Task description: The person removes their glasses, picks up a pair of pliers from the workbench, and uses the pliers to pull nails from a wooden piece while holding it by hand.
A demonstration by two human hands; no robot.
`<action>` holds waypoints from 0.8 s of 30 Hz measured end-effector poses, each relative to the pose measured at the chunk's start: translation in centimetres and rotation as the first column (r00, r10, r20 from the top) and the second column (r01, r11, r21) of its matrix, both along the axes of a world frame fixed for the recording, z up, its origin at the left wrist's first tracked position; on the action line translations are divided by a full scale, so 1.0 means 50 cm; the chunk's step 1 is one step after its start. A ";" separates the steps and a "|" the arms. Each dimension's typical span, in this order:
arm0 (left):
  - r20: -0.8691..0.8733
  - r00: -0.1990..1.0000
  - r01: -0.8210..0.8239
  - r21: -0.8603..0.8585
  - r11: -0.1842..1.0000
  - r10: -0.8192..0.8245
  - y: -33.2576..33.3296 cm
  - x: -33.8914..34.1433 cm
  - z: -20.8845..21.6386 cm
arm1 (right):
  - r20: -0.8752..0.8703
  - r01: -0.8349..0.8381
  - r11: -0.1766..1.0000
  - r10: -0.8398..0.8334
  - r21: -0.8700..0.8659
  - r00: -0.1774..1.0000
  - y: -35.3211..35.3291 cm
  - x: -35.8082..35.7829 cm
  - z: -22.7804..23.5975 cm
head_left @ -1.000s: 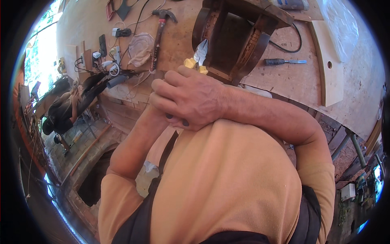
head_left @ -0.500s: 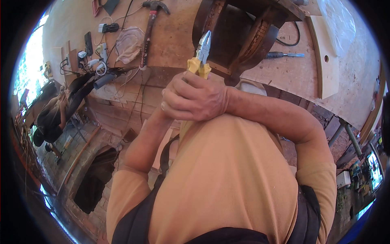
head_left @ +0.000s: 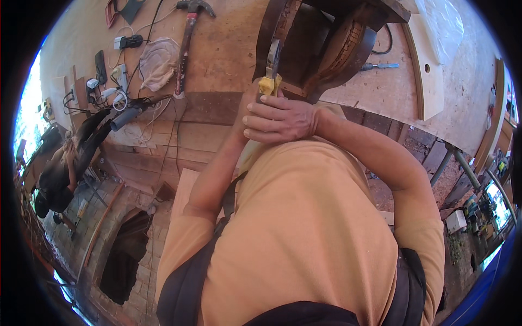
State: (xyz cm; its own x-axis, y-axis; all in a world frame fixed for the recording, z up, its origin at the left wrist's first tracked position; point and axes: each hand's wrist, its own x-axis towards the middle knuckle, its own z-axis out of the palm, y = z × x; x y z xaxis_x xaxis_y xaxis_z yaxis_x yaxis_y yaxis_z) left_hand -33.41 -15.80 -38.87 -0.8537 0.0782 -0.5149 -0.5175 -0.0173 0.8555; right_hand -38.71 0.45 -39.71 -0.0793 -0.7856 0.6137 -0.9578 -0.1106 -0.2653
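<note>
A pair of pliers with yellow grips (head_left: 267,86) points away from me, its metal jaws seen edge-on. The jaw end overlaps the left rail of a dark wooden furniture frame (head_left: 321,81); I cannot tell whether it bites on anything. My left hand (head_left: 249,100) is closed around the handles, mostly covered. Over it lies my right hand (head_left: 285,120), fingers wrapped across the left hand and the lower handles. Rough, chipped wood shows along the inner edges of the frame's two side rails.
Left on the workbench (head_left: 228,60) lie a claw hammer (head_left: 186,51), a crumpled cloth (head_left: 159,62) and a power strip with cables (head_left: 119,76). To the right are a chisel-like tool (head_left: 380,66), a board with a hole (head_left: 427,81) and clear plastic (head_left: 443,27). Another person (head_left: 62,168) is at far left.
The pliers have turned from broadside to nearly edge-on, and their jaws now overlap the frame's left rail. My right hand's fingers have shifted over the left hand. The whole view has moved slightly.
</note>
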 end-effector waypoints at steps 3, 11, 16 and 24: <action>-0.130 0.991 0.030 -0.092 0.995 -0.041 -0.010 0.006 0.022 | 0.083 -0.050 0.999 0.048 0.019 0.995 0.025 -0.019 0.027; -0.023 0.977 0.185 -0.402 0.897 -0.212 -0.006 -0.020 0.195 | 0.169 -0.066 0.993 0.081 -0.097 0.982 0.045 -0.041 0.085; 0.019 0.954 0.299 -0.106 0.948 -0.299 -0.020 -0.047 0.237 | 0.273 -0.004 0.982 0.057 -0.191 0.960 0.033 -0.057 0.100; 0.048 0.953 0.302 -0.168 0.939 -0.298 -0.032 -0.081 0.276 | 0.327 0.098 0.949 0.006 -0.300 0.945 0.011 -0.067 0.120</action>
